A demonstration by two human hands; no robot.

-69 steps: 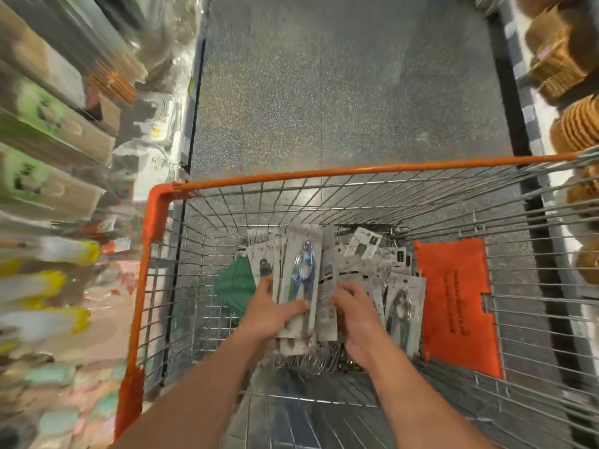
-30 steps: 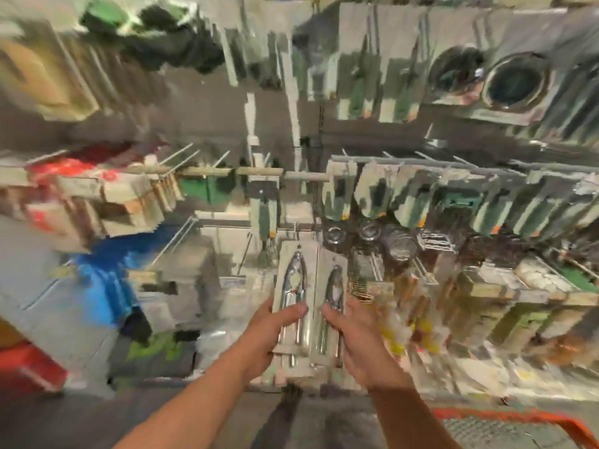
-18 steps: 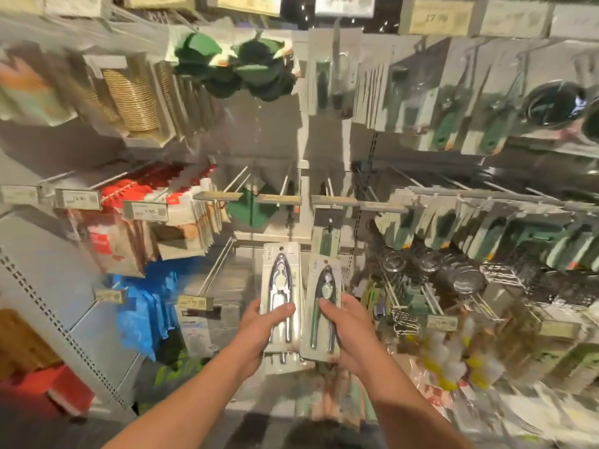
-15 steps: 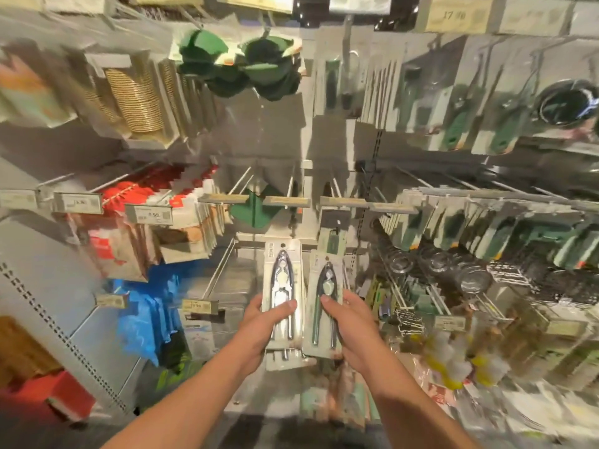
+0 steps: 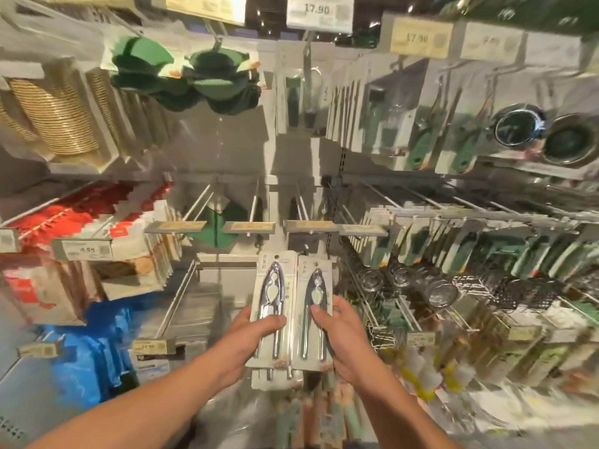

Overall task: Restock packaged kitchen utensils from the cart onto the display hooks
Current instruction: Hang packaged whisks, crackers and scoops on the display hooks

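Head view: at lower centre of the frame both hands hold carded packs of metal nutcrackers upright, side by side and touching, in front of the display wall. The left hand (image 5: 251, 338) grips the left pack (image 5: 274, 306) with its thumb curled across the front; more cards show behind it. The right hand (image 5: 340, 338) pinches the right pack (image 5: 316, 306), thumb over the card face. Just above the packs, bare display hooks (image 5: 254, 205) jut out with price tags (image 5: 249, 227) at their tips. Green-handled utensils (image 5: 421, 147) hang upper right, red packets (image 5: 81, 218) at left.
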